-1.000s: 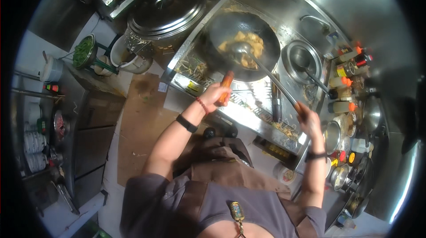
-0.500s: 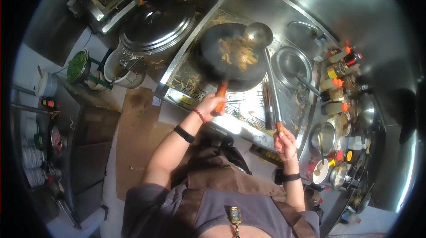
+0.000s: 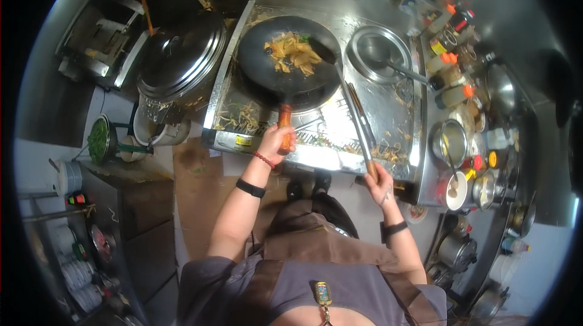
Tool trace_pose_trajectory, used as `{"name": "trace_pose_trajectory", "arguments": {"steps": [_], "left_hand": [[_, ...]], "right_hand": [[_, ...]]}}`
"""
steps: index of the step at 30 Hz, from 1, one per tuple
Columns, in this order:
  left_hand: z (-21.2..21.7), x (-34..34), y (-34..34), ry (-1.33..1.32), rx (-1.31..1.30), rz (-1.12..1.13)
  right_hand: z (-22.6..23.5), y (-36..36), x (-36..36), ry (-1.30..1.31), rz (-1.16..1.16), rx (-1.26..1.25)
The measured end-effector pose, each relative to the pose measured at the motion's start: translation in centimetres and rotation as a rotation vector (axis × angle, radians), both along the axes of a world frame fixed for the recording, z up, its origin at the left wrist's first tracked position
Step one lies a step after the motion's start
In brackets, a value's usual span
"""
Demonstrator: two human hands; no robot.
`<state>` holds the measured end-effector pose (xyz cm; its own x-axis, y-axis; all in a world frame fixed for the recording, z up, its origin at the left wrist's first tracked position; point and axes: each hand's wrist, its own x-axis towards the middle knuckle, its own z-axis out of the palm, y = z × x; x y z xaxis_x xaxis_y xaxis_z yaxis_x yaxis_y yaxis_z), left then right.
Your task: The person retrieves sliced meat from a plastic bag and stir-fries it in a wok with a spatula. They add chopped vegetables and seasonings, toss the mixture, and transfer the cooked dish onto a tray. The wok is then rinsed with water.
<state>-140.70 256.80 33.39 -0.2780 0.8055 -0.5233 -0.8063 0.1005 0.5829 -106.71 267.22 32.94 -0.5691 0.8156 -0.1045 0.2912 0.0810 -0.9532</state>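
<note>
Gripping the wok (image 3: 288, 65) handle, left fingers (image 3: 280, 142) stay closed; right fingers (image 3: 378, 175) clasp the ladle (image 3: 355, 113).

My wok (image 3: 290, 77) is dark, dull metal with a smooth wood handle (image 3: 283, 120). The ladle (image 3: 355, 116) is shiny metal. The stove top (image 3: 388, 107) and big lid (image 3: 182, 58) are shiny steel.

Overhead light glares off the steel stove top (image 3: 340, 134), corners vignette black, and fisheye distortion bends and softens edge detail.
</note>
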Motion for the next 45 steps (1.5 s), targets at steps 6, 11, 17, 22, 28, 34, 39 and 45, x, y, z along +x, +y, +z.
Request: {"name": "trace_pose_trajectory", "arguments": {"steps": [6,11,17,22,28,34,39,45], "left_hand": [[-0.3,-0.1,-0.2,-0.032,-0.011,0.004],[-2.6,-0.9,-0.2,-0.241,0.120,-0.033],[-7.6,4.4,-3.2,-0.209,0.046,0.266],[-6.1,16.3,1.2,0.018,-0.202,-0.168],[-2.1,34.0,11.3,0.382,-0.270,-0.762],[-3.5,44.3,15.5,0.413,-0.313,-0.996],[-4.5,47.0,15.5,0.494,-0.486,-0.996],[-3.9,48.4,15.3,0.589,-0.582,-0.971]], "right_hand": [[1.6,-1.4,-1.4,-0.127,-0.037,0.020],[9.9,-2.8,3.9,0.495,-0.053,-0.719],[11.4,-7.4,22.4,0.818,-0.288,-0.613],[8.5,-16.1,36.0,0.895,-0.872,-0.356],[-0.2,-19.2,46.7,0.860,-1.549,-0.401],[-13.7,-17.3,53.4,0.917,-1.541,-0.800],[-22.7,-9.9,53.4,0.698,-1.295,-0.905],[-33.0,0.3,51.0,-0.244,-1.367,-0.197]]}}
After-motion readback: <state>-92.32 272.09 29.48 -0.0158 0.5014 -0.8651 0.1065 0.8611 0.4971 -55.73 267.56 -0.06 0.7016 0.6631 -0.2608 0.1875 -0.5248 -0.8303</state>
